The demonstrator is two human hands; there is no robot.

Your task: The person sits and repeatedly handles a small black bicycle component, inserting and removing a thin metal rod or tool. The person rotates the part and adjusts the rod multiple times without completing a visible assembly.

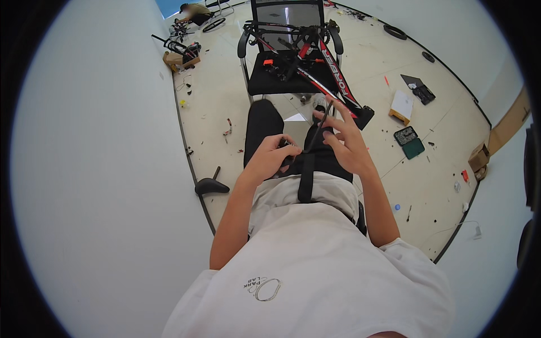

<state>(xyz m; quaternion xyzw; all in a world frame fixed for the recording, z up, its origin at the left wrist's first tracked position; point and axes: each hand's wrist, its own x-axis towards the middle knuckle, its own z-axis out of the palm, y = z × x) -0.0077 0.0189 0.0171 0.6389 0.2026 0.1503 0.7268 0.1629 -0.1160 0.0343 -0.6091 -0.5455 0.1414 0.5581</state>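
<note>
Two hands meet over the lap: left hand (270, 159) curled shut around a small dark part (288, 147), right hand (345, 141) half open, fingers pinching a thin black rod (318, 128) slanting up from that part. Rod looks light and stiff (probably slippery metal); best gripped low, near the part. Red and black bike frame (332, 76) rests on the chair (282, 73) ahead.

Pale tiled floor (220, 101) — white walls (96, 169), black chair (282, 73)
</note>
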